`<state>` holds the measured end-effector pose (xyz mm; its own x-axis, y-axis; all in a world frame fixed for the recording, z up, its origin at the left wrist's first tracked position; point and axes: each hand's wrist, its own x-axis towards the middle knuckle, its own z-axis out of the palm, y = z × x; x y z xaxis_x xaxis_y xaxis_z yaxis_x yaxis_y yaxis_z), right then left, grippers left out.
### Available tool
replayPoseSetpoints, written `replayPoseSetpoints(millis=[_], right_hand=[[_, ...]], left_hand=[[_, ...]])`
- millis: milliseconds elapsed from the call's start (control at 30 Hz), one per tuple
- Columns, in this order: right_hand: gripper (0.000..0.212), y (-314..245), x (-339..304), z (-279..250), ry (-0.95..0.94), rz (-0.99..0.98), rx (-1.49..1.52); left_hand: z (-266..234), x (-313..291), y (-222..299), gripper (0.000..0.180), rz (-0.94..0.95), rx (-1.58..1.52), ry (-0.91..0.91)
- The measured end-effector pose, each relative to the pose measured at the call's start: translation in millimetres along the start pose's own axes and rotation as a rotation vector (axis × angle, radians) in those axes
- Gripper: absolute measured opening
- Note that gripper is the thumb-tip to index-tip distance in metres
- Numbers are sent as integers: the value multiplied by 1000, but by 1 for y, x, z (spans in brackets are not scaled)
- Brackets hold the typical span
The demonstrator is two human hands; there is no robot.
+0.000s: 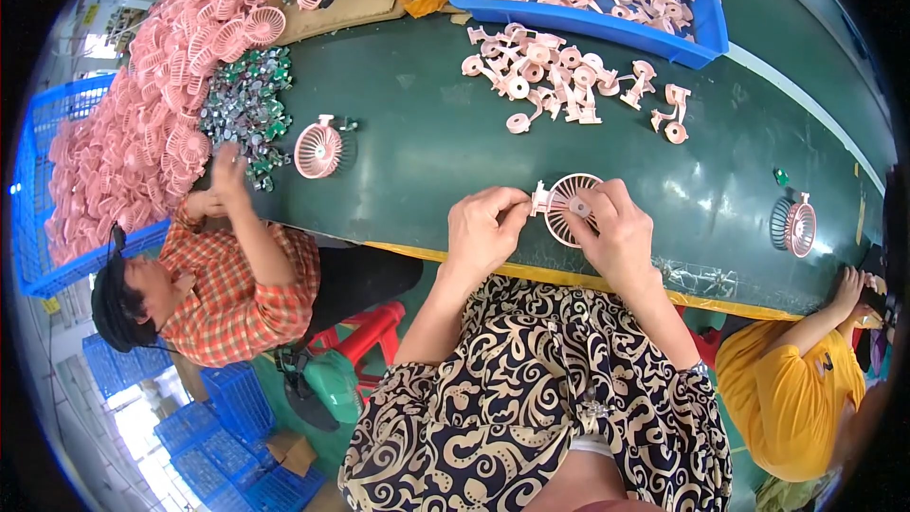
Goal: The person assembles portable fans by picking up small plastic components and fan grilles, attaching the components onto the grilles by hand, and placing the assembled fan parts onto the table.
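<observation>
Near the table's front edge I hold a round pink fan housing (561, 192) with radial slats and a small bracket at its left side. My left hand (488, 228) pinches that bracket between thumb and fingertips. Wrapped over the right rim, my right hand (616, 232) has its thumb and fingers on the housing's face. Beyond my hands lies a loose heap of small pink bracket pieces (569, 76), and a single such piece (673, 114) sits at its right.
A blue tray (588, 14) of pink brackets stands behind. At left are piled fan housings (152, 114), green circuit parts (248, 104) and a co-worker in a checked shirt (251, 313). Single fan housings lie left (318, 150) and right (801, 229), near a person in yellow (791, 408).
</observation>
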<state>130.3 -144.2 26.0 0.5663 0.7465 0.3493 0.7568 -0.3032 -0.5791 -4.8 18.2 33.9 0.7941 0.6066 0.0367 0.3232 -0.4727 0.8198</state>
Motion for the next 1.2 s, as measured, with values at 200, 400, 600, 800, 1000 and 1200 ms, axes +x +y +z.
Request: replayPoseSetpoints(millis=[200,400,600,800,1000,1200], right_hand=[[27,3,5,-8,-101,-47,66],[25,1,6,-12,-138,-48,53],[25,-1,5,-13,-139,-42,49],[23,-4,6,-11,-150,-37,11],[18,-7,5,-5,-203,-17,-124],[15,-9,4,-1,-246,17,-232]], left_hand=[[-2,-2,-4,6,-11,13,-28],[-2,1,1,5,-38,6,-53],[-4,2,-2,8,-57,4,-116],[-7,3,0,8,-96,-16,-127],[-8,6,-1,12,-69,0,-160],[-1,17,16,32,-88,102,-208]])
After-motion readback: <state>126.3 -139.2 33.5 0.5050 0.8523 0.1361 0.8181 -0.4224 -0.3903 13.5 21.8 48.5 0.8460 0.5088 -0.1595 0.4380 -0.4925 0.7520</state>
